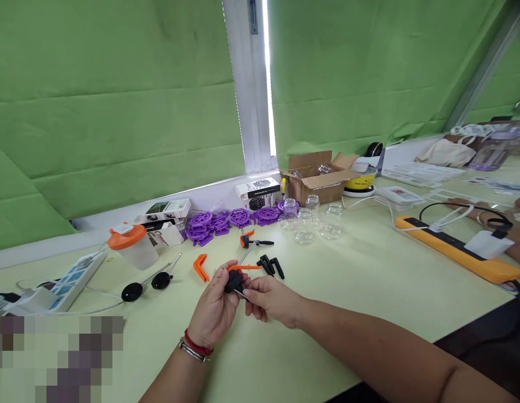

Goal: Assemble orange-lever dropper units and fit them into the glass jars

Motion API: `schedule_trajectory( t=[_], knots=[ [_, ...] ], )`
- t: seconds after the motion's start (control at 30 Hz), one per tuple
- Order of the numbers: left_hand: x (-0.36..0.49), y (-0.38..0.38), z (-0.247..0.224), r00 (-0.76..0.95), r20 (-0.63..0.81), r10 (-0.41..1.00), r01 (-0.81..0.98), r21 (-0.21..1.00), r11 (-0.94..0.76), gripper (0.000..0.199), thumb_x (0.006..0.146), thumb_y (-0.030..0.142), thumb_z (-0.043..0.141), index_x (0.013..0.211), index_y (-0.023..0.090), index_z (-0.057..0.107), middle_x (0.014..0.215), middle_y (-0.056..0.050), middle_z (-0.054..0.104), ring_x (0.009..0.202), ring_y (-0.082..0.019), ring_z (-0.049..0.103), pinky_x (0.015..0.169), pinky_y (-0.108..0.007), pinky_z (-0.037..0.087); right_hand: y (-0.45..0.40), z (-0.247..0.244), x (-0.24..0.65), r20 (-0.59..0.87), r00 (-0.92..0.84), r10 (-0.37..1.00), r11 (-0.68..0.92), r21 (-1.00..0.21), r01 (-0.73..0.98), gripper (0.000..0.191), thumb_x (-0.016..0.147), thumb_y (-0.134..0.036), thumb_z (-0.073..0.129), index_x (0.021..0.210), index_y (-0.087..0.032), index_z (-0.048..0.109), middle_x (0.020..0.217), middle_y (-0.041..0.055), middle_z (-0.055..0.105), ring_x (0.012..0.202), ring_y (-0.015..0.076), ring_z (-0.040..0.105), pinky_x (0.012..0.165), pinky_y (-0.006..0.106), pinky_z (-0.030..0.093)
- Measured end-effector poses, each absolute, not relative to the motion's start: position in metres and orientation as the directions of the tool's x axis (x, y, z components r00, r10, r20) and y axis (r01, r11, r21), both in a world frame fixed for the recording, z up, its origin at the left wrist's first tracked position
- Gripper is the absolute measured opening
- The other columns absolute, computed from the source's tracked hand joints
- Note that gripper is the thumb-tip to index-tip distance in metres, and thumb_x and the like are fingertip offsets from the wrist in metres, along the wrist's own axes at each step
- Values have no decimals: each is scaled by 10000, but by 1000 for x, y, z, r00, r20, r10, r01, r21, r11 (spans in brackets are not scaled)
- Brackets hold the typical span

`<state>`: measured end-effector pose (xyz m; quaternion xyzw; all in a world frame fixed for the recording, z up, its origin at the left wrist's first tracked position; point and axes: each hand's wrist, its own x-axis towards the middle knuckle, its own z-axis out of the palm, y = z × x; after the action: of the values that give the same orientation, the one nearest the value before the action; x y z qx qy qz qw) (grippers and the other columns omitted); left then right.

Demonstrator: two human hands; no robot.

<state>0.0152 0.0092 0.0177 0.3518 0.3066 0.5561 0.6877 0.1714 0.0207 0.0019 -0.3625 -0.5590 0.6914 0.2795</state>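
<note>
Above the table, my left hand (215, 308) is closed round a black plastic part (233, 281) with an orange lever (245, 267) sticking out to the right. My right hand (274, 299) pinches the same part at its lower right, where a short bit of metal rod shows; the fingertips partly hide it. Just beyond lies a similar assembly (246, 241) of orange and black pieces with a metal rod. Several black L-shaped handles (277, 267) lie right of it, and orange bent levers (200, 267) lie to the left.
Purple plastic wheels (220, 224) line the back near printed boxes (257, 193). Clear glass jars (304, 235) stand before a cardboard box (316, 187). At left are black discs with rods (132, 291), an orange-lidded cup (134, 249) and a power strip (77, 280). Another person's hand (473, 208) is at right.
</note>
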Motion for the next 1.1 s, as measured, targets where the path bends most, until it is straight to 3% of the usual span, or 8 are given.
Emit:
schedule_trajectory(
  t=[0.13, 0.27, 0.43, 0.63, 0.73, 0.87, 0.97, 1.1],
  knots=[
    [13, 7, 15, 187, 13, 982, -250, 968, 35, 397, 893, 441, 476, 1233, 236, 497, 987, -56, 602, 935, -174, 545, 819, -302, 433, 25, -1, 170, -196, -531, 825, -194, -979, 60, 278, 835, -385, 546, 681, -162, 485, 572, -39, 490, 446, 51, 339, 438, 194, 258],
    [7, 8, 15, 172, -1, 985, 33, 999, -5, 515, 891, 536, 393, 1309, 239, 425, 1036, -77, 577, 824, -164, 543, 705, -295, 438, 32, 2, 180, -99, -472, 876, 49, -955, 291, 259, 869, -299, 481, 652, -161, 507, 566, -35, 443, 478, 70, 329, 477, 213, 268],
    [8, 7, 17, 177, -37, 984, 30, 999, 32, 469, 889, 572, 339, 1188, 221, 420, 960, -65, 575, 688, -137, 556, 544, -264, 434, 34, 6, 186, 56, -481, 875, 310, -829, 466, 210, 862, -210, 460, 661, -166, 501, 590, -26, 458, 530, 84, 384, 519, 214, 273],
    [13, 7, 19, 210, -153, 966, 244, 965, 99, 329, 828, 527, 505, 901, 223, 402, 522, 95, 423, 418, -79, 399, 368, -174, 276, 31, 6, 183, 121, -535, 836, 441, -728, 525, 228, 866, -200, 455, 654, -160, 529, 560, -29, 445, 508, 82, 357, 505, 215, 250],
    [15, 7, 22, 172, -144, 975, 216, 971, 105, 307, 826, 506, 511, 841, 228, 382, 537, 111, 367, 404, -56, 358, 365, -159, 235, 39, 6, 186, 174, -542, 822, 489, -704, 515, 219, 884, -233, 449, 725, -164, 583, 638, -1, 541, 570, 99, 434, 534, 213, 288],
    [17, 9, 22, 93, -132, 987, 122, 985, 120, 305, 816, 496, 521, 823, 218, 395, 678, 82, 424, 425, -27, 377, 374, -149, 215, 60, 9, 205, 161, -305, 939, 330, -674, 660, 210, 900, -288, 441, 895, -174, 617, 786, 46, 633, 684, 137, 539, 593, 228, 341],
    [14, 12, 20, 5, -128, 992, 82, 988, 127, 307, 808, 499, 528, 827, 217, 410, 716, 74, 438, 427, -17, 381, 379, -145, 216, 76, 8, 222, -4, -139, 990, 109, -594, 797, 255, 824, -307, 563, 1038, -172, 590, 909, 83, 648, 743, 166, 582, 585, 237, 354],
    [9, 15, 16, -76, -119, 990, 14, 993, 120, 321, 796, 515, 536, 814, 219, 411, 709, 75, 443, 415, -15, 378, 376, -149, 227, 89, 1, 231, -124, -74, 990, 4, -488, 873, 269, 757, -332, 630, 969, -166, 621, 968, 116, 644, 831, 215, 602, 583, 249, 365]
  ],
)
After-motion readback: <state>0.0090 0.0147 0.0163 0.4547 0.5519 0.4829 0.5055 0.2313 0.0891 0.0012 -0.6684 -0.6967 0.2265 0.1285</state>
